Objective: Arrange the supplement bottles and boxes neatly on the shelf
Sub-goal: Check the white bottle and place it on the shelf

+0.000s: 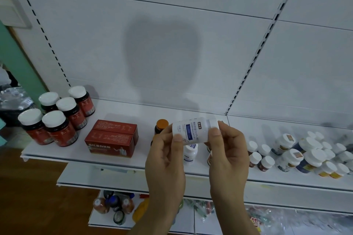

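Note:
A white bottle with a blue label (pixel 193 129) lies sideways in the air above the white shelf (pixel 76 151). My left hand (pixel 164 160) pinches its bottom end and my right hand (pixel 227 150) pinches its cap end. Behind my hands on the shelf stand a brown bottle with an orange cap (pixel 161 126) and another white bottle (pixel 190 153), both partly hidden. Two red boxes (pixel 112 137) lie side by side to the left. Several dark red-labelled bottles with white caps (pixel 57 116) stand grouped at the shelf's left end.
A crowd of small white-capped bottles (pixel 298 156) fills the shelf to the right. Lower shelves (pixel 122 177) hold more bottles and packets (pixel 112 206). A white slotted back panel (pixel 172 44) rises behind. Wooden floor (pixel 28 196) lies at the lower left.

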### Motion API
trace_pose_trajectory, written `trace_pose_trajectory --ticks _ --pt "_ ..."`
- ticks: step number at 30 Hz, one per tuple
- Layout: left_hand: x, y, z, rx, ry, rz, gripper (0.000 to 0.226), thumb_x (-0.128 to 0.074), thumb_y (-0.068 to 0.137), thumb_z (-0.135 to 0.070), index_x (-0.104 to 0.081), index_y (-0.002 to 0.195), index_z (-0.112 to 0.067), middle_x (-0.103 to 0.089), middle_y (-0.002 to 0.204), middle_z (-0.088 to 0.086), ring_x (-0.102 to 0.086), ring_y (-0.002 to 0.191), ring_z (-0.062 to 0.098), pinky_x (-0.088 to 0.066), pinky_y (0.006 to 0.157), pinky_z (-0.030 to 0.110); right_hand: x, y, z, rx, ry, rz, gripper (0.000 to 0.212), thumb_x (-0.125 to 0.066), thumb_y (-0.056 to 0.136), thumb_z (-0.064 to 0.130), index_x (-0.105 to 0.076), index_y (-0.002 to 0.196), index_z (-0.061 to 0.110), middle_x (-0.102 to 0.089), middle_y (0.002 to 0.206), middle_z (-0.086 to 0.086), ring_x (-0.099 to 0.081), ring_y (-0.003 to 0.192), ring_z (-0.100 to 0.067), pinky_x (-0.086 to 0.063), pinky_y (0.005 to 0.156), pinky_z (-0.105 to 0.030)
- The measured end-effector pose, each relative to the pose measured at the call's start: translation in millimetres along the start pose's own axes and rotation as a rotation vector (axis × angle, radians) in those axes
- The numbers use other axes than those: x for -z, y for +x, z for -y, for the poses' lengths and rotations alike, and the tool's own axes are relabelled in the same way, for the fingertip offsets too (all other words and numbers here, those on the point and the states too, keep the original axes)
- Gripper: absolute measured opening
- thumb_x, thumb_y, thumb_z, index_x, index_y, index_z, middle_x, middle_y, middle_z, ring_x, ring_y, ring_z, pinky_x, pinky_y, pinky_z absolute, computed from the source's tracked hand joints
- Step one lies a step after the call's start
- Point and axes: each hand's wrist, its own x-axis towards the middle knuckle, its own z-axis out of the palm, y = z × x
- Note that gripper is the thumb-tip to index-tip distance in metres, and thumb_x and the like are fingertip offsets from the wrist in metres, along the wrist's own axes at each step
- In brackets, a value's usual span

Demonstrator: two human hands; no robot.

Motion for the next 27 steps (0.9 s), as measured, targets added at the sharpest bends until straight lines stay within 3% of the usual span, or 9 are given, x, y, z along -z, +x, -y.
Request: trace_pose_trajectory --ticks 3,6,8,12,15,17,21,24,27 --pt "1 2 3 0.014 0.055 0.004 0.009 -0.053 0.090 -0.040 -0.056 0.098 -0.042 -0.065 0.090 -0.030 -0.063 0.091 -0.015 -0.048 0.065 0.004 3 0 0 -0.004 0.020 0.031 0.017 -0.062 0.095 0.017 -0.070 0.109 0.021 -0.076 0.099 0.008 -0.071 0.089 -0.004 -0.053 0.071 -0.014" --pt "1 5 7 0.054 0.068 0.026 0.009 -0.050 0.089 -0.044 -0.057 0.093 -0.041 -0.065 0.084 -0.026 -0.063 0.088 -0.013 -0.048 0.064 0.005 3 0 3 0.026 0.061 0.049 0.025 -0.066 0.091 0.007 -0.068 0.111 0.022 -0.076 0.103 0.010 -0.071 0.090 0.000 -0.054 0.070 -0.012" --pt "0 8 11 0.123 0.011 0.048 0.011 -0.051 0.097 -0.037 -0.062 0.093 -0.038 -0.069 0.082 -0.024 -0.065 0.087 -0.009 -0.049 0.066 0.008 2 0 3 0.073 0.072 0.046 0.037 -0.072 0.084 0.010 -0.065 0.117 0.024 -0.074 0.109 0.006 -0.071 0.095 -0.003 -0.055 0.074 -0.014" --pt "-3 15 15 0.342 -0.210 0.105 0.020 -0.056 0.100 -0.022 -0.074 0.099 -0.030 -0.074 0.105 -0.005 -0.070 0.100 0.008 -0.055 0.079 0.020 3 -3 0 0.178 -0.031 0.049 0.051 -0.083 0.078 0.022 -0.061 0.120 0.040 -0.071 0.115 0.009 -0.068 0.106 -0.015 -0.056 0.091 -0.032" --pt "-3 15 15 0.377 -0.244 0.125 0.029 -0.057 0.098 -0.020 -0.078 0.086 -0.035 -0.072 0.111 0.000 -0.069 0.105 0.014 -0.057 0.080 0.023 4 -6 0 0.242 -0.094 0.059 0.056 -0.081 0.077 0.019 -0.059 0.117 0.051 -0.070 0.118 0.010 -0.066 0.110 -0.022 -0.055 0.096 -0.046" --pt "-3 14 16 0.380 -0.272 0.142 0.022 -0.057 0.099 -0.021 -0.076 0.092 -0.029 -0.071 0.115 0.004 -0.068 0.107 0.016 -0.057 0.087 0.029 3 -6 0 0.263 -0.106 0.068 0.055 -0.083 0.076 0.025 -0.058 0.116 0.053 -0.070 0.118 0.010 -0.066 0.110 -0.024 -0.055 0.094 -0.050" --pt "-5 12 17 0.364 -0.309 0.134 0.019 -0.055 0.098 -0.022 -0.073 0.096 -0.030 -0.072 0.112 0.001 -0.071 0.100 0.011 -0.058 0.079 0.025 4 -6 0 0.309 -0.124 0.069 0.048 -0.079 0.077 0.029 -0.059 0.113 0.054 -0.069 0.117 0.013 -0.066 0.110 -0.022 -0.056 0.093 -0.037" --pt "-4 7 13 0.292 -0.336 0.154 0.021 -0.051 0.098 -0.029 -0.069 0.104 -0.020 -0.072 0.110 0.002 -0.070 0.104 0.016 -0.057 0.083 0.026 7 -3 -6 0.326 -0.166 0.030 0.032 -0.074 0.088 0.028 -0.061 0.115 0.041 -0.067 0.117 0.014 -0.066 0.109 -0.018 -0.054 0.089 -0.023" --pt "-2 4 5 0.119 -0.208 0.180 0.018 -0.056 0.093 -0.031 -0.064 0.107 -0.022 -0.073 0.102 -0.016 -0.070 0.099 0.005 -0.055 0.078 0.018 11 0 -12 0.223 -0.187 -0.014 0.022 -0.065 0.092 0.040 -0.063 0.114 0.040 -0.068 0.121 0.007 -0.068 0.104 -0.017 -0.057 0.077 -0.026"
